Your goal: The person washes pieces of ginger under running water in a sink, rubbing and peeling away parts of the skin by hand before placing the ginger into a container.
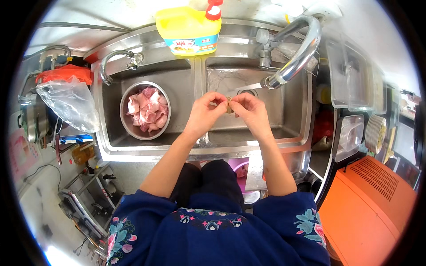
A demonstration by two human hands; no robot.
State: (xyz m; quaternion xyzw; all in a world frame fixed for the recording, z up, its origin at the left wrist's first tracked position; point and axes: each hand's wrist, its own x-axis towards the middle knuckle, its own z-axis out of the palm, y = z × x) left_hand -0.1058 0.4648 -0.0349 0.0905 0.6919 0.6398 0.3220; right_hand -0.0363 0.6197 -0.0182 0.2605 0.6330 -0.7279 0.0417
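Observation:
Above the divider of the steel double sink (199, 74), my left hand (207, 113) and my right hand (249, 112) meet, thumbs and fingertips pinching a small brownish, knotted-looking item (229, 105). What it is exactly, I cannot tell. Water runs from the large curved chrome faucet (301, 63) into the right basin, just beyond my right hand. In the left basin, to the left of my left hand, stands a round metal bowl (123, 116) full of raw pink meat chunks (148, 108).
A yellow jug with a red cap (188, 30) stands on the sink's back ledge. A smaller faucet (114, 56) reaches over the left basin. Plastic bags (68, 103) lie left; clear plastic containers (347, 76), stacked bowls (375, 133) and an orange metal cabinet (362, 199) are at right.

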